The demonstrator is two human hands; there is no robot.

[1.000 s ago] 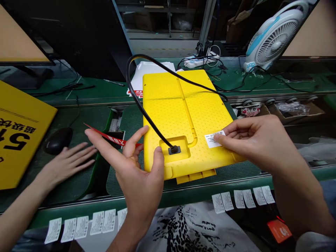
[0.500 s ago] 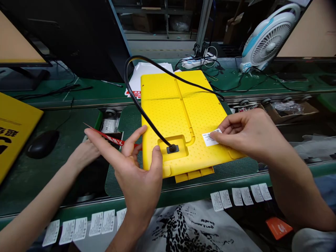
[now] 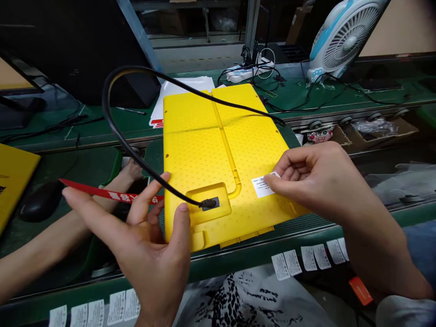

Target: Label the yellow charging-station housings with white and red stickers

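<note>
A yellow plastic panel [image 3: 190,150], dotted with small bumps, lies tilted in front of me. A black cable [image 3: 117,129] plugs into its recessed socket and arches up in a loop. My left hand [image 3: 150,245] grips the panel's near left edge, thumb on top and the lower fingers partly hidden beneath. A red strip with white print [image 3: 116,194] runs from that edge to my left index fingertip. On the panel's right side lies a white printed sticker [image 3: 260,186]. My right hand [image 3: 306,181] pinches its right corner between thumb and index finger.
Another person's arm [image 3: 51,250] reaches in from the left, near a black mouse [image 3: 42,202]. Small labels [image 3: 296,262] hang along the bench's front edge. Behind stand a white fan [image 3: 347,43] and a power strip [image 3: 250,70]. Boxes [image 3: 384,131] sit at the right.
The cable loop has swung left and nearer. My left index finger has moved left, and more of the red strip shows. The other person's hand has moved farther back. The right hand still pinches the sticker.
</note>
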